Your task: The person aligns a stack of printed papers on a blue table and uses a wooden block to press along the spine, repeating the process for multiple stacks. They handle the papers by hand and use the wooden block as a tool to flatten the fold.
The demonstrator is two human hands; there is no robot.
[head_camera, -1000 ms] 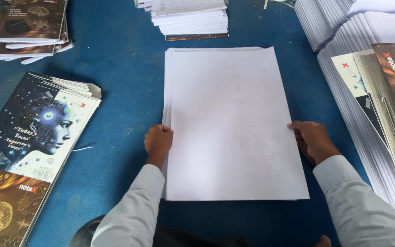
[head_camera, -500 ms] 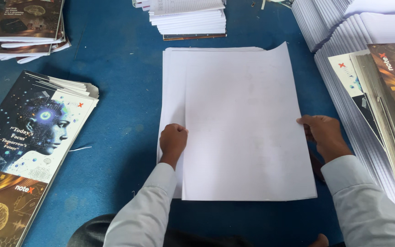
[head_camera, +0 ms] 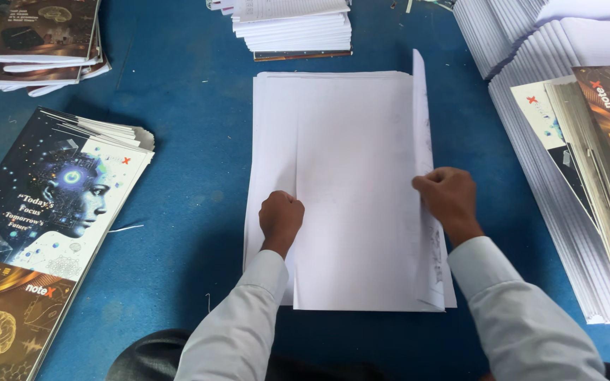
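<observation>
A stack of large white paper sheets (head_camera: 351, 162) lies on the blue table (head_camera: 192, 141) in front of me. My left hand (head_camera: 280, 220) is a closed fist pressing down on the left part of the stack, near a fold line. My right hand (head_camera: 448, 199) pinches the right edge of the top sheets, which stand lifted and curl over toward the left. Both arms wear light grey sleeves.
A pile of printed notebook covers (head_camera: 40, 226) lies at the left, with another pile (head_camera: 30, 42) at the far left corner. A stack of white pages (head_camera: 294, 28) sits beyond the sheets. Tall fanned stacks of paper and covers (head_camera: 573, 162) fill the right side.
My right hand has lifted the right edge of the sheets and carried it leftward, folding them over. My left hand has shifted right and closed into a fist on the stack.
</observation>
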